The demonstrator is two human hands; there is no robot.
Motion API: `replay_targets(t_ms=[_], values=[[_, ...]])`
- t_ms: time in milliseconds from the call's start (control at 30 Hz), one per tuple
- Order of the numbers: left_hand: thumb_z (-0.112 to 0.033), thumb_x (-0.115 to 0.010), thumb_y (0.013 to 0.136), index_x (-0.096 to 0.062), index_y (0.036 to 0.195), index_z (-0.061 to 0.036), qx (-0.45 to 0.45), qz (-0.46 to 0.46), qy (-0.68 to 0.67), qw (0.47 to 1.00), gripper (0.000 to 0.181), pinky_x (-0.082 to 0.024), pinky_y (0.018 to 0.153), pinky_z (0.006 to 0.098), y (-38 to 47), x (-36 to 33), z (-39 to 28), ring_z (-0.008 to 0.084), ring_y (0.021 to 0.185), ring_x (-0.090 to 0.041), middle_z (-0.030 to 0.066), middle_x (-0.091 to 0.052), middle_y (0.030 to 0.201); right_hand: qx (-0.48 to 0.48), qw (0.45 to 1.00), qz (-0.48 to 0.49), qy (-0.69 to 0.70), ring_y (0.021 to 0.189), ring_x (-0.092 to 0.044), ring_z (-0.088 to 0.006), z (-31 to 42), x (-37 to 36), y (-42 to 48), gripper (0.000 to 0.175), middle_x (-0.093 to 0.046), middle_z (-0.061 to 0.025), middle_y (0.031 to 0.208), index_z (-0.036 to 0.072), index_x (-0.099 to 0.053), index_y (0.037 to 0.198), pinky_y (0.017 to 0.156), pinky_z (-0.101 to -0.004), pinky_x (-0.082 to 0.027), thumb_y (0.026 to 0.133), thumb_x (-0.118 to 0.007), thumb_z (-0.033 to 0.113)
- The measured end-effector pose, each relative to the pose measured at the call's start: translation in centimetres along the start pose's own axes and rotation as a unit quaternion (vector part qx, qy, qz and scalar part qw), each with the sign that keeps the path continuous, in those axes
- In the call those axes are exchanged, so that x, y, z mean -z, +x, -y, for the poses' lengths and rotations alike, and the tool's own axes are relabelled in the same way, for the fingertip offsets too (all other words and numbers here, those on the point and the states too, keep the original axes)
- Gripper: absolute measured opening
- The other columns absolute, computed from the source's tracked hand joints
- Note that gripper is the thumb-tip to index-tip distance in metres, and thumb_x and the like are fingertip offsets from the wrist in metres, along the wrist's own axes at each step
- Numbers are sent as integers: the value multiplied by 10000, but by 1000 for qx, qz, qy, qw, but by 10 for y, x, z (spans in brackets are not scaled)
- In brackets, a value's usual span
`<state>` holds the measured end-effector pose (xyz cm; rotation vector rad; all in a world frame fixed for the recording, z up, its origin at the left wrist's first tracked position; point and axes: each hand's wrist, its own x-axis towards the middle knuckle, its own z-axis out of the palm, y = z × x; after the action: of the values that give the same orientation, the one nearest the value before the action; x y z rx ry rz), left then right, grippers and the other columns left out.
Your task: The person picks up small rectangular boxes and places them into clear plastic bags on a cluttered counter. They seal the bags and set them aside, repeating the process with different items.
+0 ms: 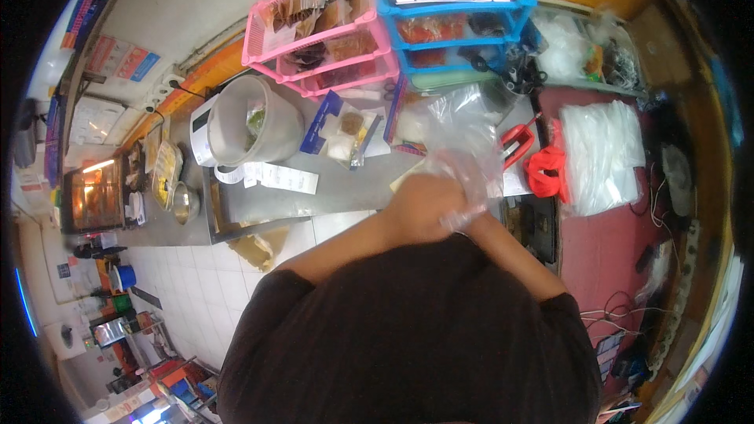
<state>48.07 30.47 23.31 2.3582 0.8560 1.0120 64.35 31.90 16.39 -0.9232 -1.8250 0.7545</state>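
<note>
My left hand is at the front edge of the steel counter, closed around the gathered part of a clear plastic bag. The bag spreads upward over the counter from the hand. My right hand lies behind and beside the left one, mostly hidden by it and by the bag's plastic; its fingers do not show. Just right of the bag lies a red-handled tool next to a red plastic bag. Small packets with brown and white contents rest on a blue-and-white sheet to the left.
A translucent plastic bucket and a curled paper strip with print stand left on the counter. Pink and blue basket racks line the back. Stacked clear plastic bags lie on the red surface at right.
</note>
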Motion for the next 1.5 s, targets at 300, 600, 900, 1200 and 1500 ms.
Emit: replay_targets(t_ms=[300, 600, 900, 1200, 1500], values=[[-23, -664, 753, -581, 868, -80, 188, -133, 142, 963, 153, -473, 629, 412, -20, -11, 27, 319, 763, -604, 90, -561, 867, -149, 695, -153, 687, 1433, -387, -404, 15, 39, 45, 654, -326, -194, 1600, 136, -271, 1587, 1202, -539, -307, 1048, -488, 437], [-74, -612, 984, -441, 981, -119, 330, -313, -472, 755, 176, -497, 829, 355, -9, -2, 41, 214, 875, -593, 49, -554, 967, -167, 826, -337, 419, 1442, -392, -320, -9, 24, 39, 709, -334, -135, 1607, 170, -262, 1592, 1164, -494, -351, 1001, -622, 322], [-71, -612, 900, -504, 957, -112, 252, -149, -81, 953, 128, -430, 642, 280, -72, -20, 58, 138, 703, -494, 11, -510, 812, -144, 924, 338, 104, 1365, -505, -289, 8, 50, 24, 755, -482, -248, 1503, 58, -267, 1600, 1130, -384, -399, 977, -655, 235], [-46, -524, 920, -583, 1053, -102, 474, -223, -338, 782, 156, -387, 655, 220, -109, 32, 72, 42, 778, -480, -47, -543, 881, -200, 974, -105, 18, 1042, -663, -224, -145, 196, 178, 373, -690, -100, 1150, 102, -631, 1300, 892, -348, -534, 928, -655, 122], [-76, -628, 965, -581, 1091, -33, 421, -82, -145, 891, 142, -440, 802, 258, -109, -7, 51, 105, 883, -535, 6, -583, 928, -146, 857, -60, -491, 1210, -572, -325, -234, 227, 228, 180, -637, -95, 1274, 200, -762, 1051, 1007, -467, -467, 889, -685, 211]])
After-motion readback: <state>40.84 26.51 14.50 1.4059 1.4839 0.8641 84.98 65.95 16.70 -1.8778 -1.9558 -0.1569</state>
